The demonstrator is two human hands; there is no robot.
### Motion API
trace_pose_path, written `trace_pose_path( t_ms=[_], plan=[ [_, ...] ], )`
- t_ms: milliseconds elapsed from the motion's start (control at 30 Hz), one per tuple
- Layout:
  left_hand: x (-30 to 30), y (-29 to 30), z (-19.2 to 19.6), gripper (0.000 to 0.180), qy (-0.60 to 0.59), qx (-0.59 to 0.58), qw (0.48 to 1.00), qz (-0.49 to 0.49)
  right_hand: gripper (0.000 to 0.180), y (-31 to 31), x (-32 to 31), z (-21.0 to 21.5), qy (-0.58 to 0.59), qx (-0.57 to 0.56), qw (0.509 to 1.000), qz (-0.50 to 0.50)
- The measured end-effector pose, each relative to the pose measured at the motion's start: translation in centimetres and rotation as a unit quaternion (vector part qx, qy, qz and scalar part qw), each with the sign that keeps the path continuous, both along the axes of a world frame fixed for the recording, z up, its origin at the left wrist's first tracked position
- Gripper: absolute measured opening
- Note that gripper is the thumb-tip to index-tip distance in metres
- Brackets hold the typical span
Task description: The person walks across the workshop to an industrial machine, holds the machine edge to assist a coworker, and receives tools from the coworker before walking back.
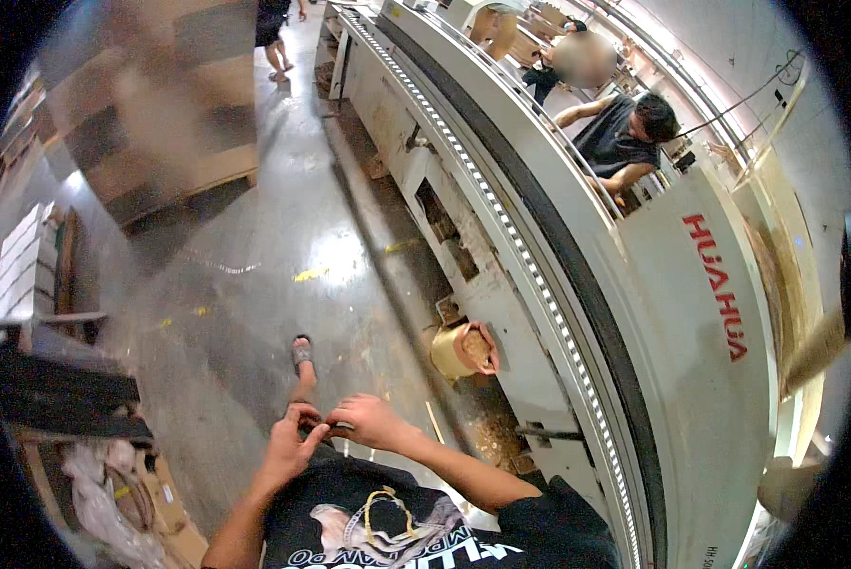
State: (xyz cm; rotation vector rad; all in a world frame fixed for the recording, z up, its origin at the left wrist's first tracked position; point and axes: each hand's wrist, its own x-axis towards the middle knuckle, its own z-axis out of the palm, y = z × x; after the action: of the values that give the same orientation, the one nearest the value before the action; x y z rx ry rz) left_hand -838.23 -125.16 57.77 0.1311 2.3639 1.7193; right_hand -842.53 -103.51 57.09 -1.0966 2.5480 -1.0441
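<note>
In front of my dark shirt, both hands meet with their fingers bent and close together. My left hand (294, 443) has its thumb and fingers pinched, next to the fingertips of my right hand (365, 422). The fingers of the right hand curl inward over a small greyish thing (344, 427) that shows only as a sliver. Its kind is too small to tell. Whether the left fingers also grip it is hidden.
A long grey machine (577, 455) runs along my right, with a yellowish bucket (460, 351) beside its base. Another person (619, 142) bends over its far side. Stacked boards (174, 175) stand at the far left; plastic wrap (108, 498) lies at the near left.
</note>
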Motion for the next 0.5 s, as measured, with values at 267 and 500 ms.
trace_pose_path(
  t_ms=[267, 500],
  plan=[
    [-32.8, 5.6, 1.5, 0.039, 0.085, -0.122, 0.976, -0.159, 0.027, 13.7, -24.2, 4.3, -0.033, -0.042, 0.929, -0.365],
    [-56.6, 11.0, 6.6, 0.03, 0.178, -0.091, 0.948, -0.249, 0.033, 35.6, -39.5, 17.0, 0.16, -0.067, 0.727, -0.665]
  ],
)
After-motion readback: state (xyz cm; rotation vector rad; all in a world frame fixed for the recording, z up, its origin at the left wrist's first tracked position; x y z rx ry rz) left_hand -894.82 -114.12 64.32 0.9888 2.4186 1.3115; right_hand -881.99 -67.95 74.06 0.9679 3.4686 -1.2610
